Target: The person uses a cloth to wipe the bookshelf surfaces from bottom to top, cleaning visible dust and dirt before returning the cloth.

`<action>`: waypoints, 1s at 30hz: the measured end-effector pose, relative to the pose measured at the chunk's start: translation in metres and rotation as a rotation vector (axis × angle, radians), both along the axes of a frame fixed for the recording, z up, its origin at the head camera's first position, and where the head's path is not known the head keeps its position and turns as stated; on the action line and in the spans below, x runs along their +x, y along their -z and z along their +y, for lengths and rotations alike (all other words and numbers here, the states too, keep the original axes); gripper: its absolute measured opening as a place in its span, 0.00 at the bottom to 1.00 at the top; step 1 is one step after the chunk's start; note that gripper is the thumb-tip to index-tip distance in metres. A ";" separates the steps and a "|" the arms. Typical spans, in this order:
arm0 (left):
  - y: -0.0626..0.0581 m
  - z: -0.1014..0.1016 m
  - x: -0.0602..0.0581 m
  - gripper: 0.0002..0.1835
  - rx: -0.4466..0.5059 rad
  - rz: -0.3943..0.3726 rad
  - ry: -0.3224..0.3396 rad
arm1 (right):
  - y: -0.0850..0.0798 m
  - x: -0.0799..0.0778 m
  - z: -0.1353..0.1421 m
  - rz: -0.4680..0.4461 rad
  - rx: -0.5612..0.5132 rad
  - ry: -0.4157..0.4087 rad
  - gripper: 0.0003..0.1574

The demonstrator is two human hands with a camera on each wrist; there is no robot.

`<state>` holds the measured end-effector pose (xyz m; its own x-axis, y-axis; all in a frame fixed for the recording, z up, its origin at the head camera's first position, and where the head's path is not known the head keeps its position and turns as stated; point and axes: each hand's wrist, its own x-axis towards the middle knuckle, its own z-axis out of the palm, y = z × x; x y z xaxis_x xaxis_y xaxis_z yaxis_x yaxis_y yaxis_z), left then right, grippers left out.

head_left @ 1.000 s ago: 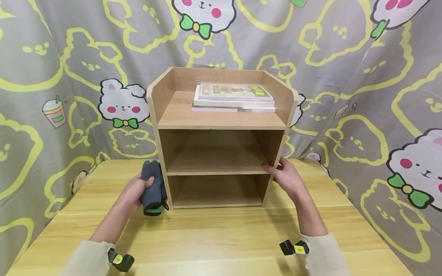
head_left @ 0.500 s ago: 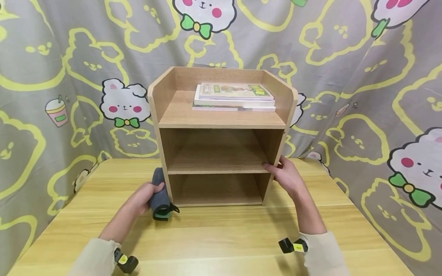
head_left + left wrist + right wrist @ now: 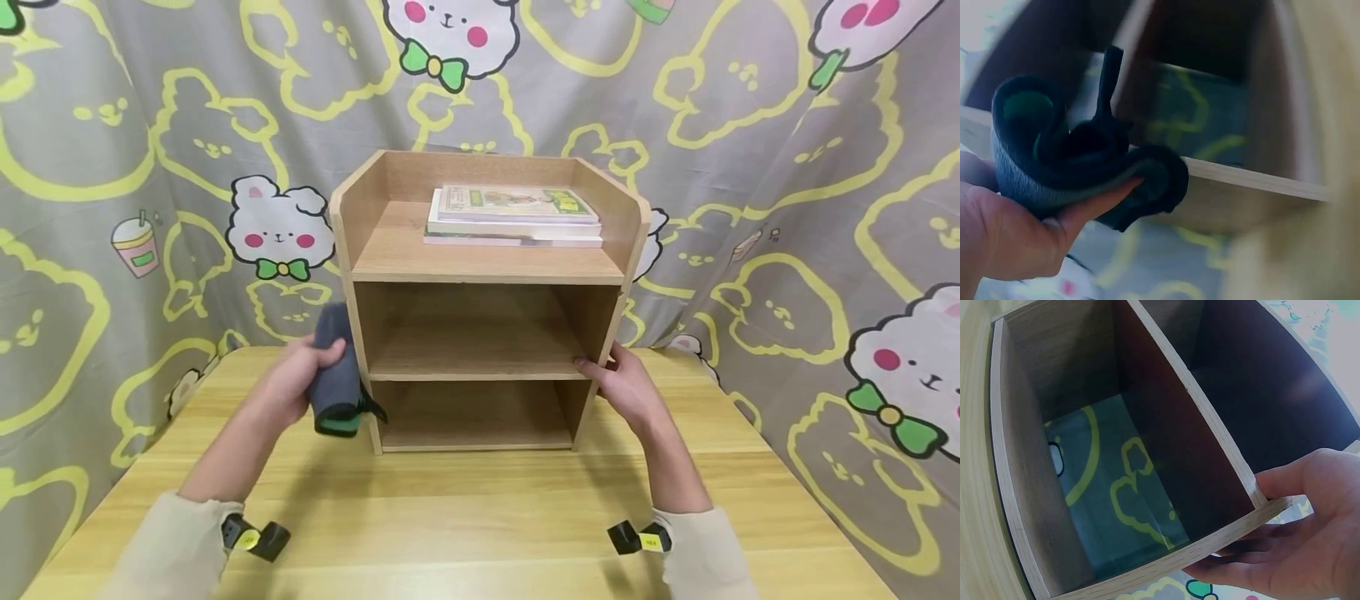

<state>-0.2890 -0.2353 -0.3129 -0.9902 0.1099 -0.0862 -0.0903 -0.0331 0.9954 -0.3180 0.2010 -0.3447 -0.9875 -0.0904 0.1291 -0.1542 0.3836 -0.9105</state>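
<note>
A small wooden shelf unit stands on the table. My left hand grips a folded grey cloth beside the unit's left side panel, above the tabletop. The cloth has a green inner face, black edging and a small black loop, clear in the left wrist view, where the thumb presses on the folded cloth. My right hand grips the unit's right side panel, thumb at the front end of the middle shelf. In the right wrist view the fingers lie along the panel's outer face.
A short stack of books lies on the unit's top shelf, between raised side and back boards. The light wooden table spreads out around the unit. A grey curtain with yellow cartoon outlines hangs behind and on both sides.
The left hand with the cloth first goes down and right along the unit's left side, then back up and slightly left. The right hand keeps its hold on the unit.
</note>
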 end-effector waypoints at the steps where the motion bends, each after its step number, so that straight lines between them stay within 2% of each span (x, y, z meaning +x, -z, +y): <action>1: -0.012 0.002 0.002 0.18 -0.001 0.032 -0.018 | 0.000 0.000 0.000 -0.001 -0.001 0.000 0.37; 4: -0.047 0.006 0.007 0.13 -0.004 0.122 -0.078 | 0.001 0.000 0.001 -0.012 0.002 0.000 0.38; 8: -0.086 0.011 0.013 0.11 0.039 0.222 -0.133 | 0.001 0.000 0.000 -0.016 0.011 0.005 0.39; 12: -0.115 0.015 0.014 0.12 0.091 0.299 -0.161 | -0.001 0.000 0.000 -0.011 0.015 0.007 0.40; 15: -0.131 0.013 0.012 0.13 0.064 0.331 -0.155 | -0.001 0.000 0.000 -0.013 0.016 0.007 0.40; 19: -0.144 0.006 0.012 0.16 0.008 0.342 -0.123 | -0.001 0.000 0.000 -0.013 0.012 0.006 0.40; 22: -0.148 0.000 0.013 0.16 0.027 0.356 -0.087 | 0.000 -0.001 0.000 -0.011 0.009 0.007 0.40; 26: -0.147 -0.015 0.015 0.12 0.095 0.365 -0.003 | 0.001 -0.001 0.000 -0.010 0.016 -0.001 0.40; 30: -0.138 -0.033 0.019 0.11 0.148 0.318 0.053 | 0.001 -0.001 0.001 -0.009 0.017 -0.012 0.40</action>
<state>-0.2699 -0.2685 -0.1751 -0.9576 0.1503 0.2458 0.2175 -0.1824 0.9589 -0.3186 0.2021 -0.3453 -0.9874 -0.1046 0.1184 -0.1506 0.3971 -0.9053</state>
